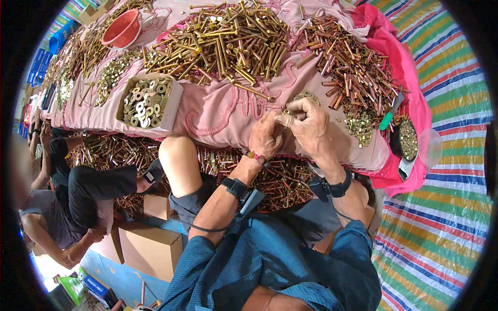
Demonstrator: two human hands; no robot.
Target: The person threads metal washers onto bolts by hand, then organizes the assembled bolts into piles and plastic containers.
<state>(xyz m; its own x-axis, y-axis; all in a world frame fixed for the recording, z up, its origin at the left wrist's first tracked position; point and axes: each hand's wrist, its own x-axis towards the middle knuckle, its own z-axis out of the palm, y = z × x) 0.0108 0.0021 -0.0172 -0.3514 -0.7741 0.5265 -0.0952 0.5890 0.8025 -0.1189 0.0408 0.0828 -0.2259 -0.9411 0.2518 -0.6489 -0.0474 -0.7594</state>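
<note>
My left hand and my right hand meet above the pink cloth, their fingers closed in front of me. A small brass-coloured piece shows at the fingertips between them, too small to name. What the left fingers hold is hidden. Just beyond my right hand lies a little heap of washers. A long bolt points toward my hands from the big pile of brass-coloured bolts. Copper-coloured metal sleeves are heaped to the right, with small nuts near them.
An open carton of washers stands left of my hands. Farther left are a red bowl and more nuts. A green-handled blade and a container of nuts sit right. Another person sits left. More bolts lie below.
</note>
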